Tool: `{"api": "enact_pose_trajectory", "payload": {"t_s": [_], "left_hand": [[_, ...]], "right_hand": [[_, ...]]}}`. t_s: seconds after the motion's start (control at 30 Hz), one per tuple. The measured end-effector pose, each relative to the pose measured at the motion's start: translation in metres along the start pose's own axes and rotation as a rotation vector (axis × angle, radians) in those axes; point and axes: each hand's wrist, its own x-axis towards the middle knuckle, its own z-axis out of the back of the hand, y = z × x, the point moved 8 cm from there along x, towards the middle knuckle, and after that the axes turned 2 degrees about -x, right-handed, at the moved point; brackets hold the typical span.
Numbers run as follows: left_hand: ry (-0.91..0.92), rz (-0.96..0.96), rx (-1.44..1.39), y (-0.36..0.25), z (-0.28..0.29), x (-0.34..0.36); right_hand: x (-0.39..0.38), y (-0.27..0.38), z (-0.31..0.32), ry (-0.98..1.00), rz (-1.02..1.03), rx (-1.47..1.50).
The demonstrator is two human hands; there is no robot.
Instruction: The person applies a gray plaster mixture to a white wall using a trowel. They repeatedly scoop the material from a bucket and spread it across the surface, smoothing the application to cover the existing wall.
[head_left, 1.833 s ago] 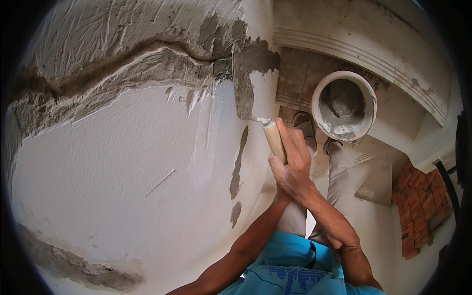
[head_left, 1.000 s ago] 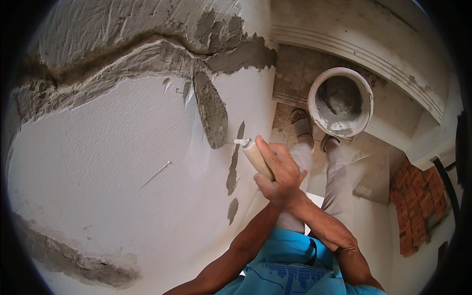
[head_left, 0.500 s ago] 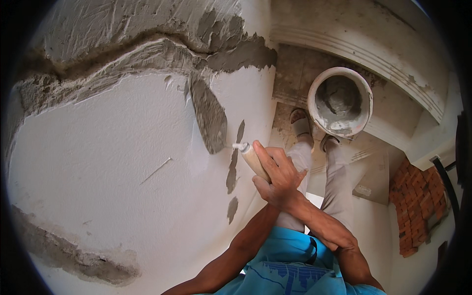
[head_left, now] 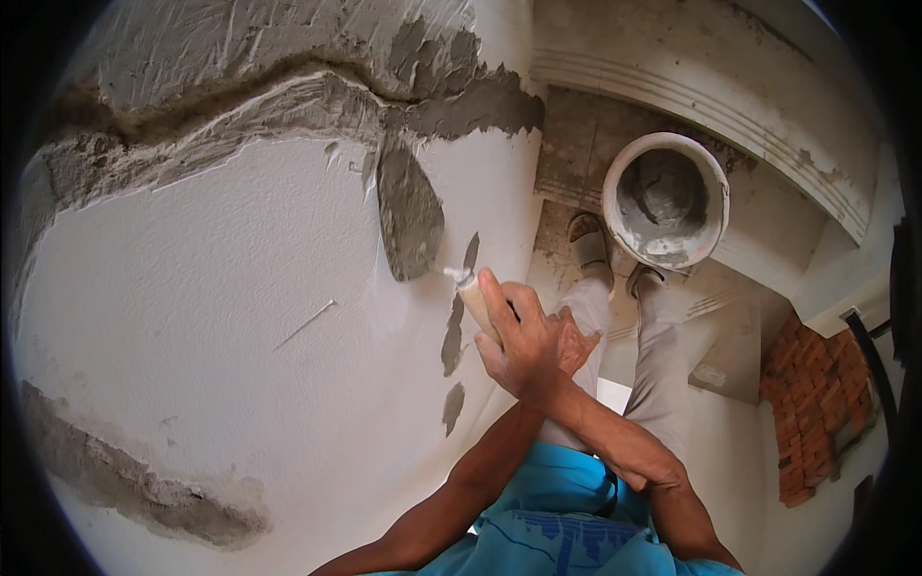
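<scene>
My right hand [head_left: 519,341] is shut on the wooden handle of a trowel [head_left: 408,206], whose mortar-coated blade lies at the white wall [head_left: 221,278], just below a rough cracked band of grey mortar [head_left: 240,125]. My left hand [head_left: 576,341] is partly hidden behind the right one, its visible fingers apart, with nothing seen in them; the forearms cross. Narrow grey patches [head_left: 453,336] mark the wall beside the handle.
A white bucket [head_left: 615,206] with grey mortar inside stands by my sandalled feet [head_left: 588,240] on the stair landing. Grooved steps [head_left: 768,125] curve along the upper right. Red bricks [head_left: 807,413] show at the lower right, beside a dark curved bar [head_left: 869,355].
The trowel has moved left and down from the upper corner patch. In the last half second my right hand shifted slightly left, and more of my left hand shows.
</scene>
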Motion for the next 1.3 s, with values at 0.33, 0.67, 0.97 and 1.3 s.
{"api": "enact_pose_trajectory", "payload": {"t_s": [0.33,0.67,0.97,1.3], "left_hand": [[-0.078,-0.009,0.118,-0.003,0.000,0.000],[-0.045,0.024,0.103,-0.006,0.001,0.000],[-0.141,-0.040,0.097,0.011,-0.018,0.009],[-0.205,-0.071,0.132,0.012,-0.019,0.010]], "right_hand": [[0.026,-0.002,0.021,-0.067,0.050,0.028],[-0.012,-0.009,0.015,0.079,-0.006,0.004],[0.022,-0.003,0.013,-0.056,0.088,-0.010],[0.022,-0.010,0.035,-0.042,0.011,0.046]]}}
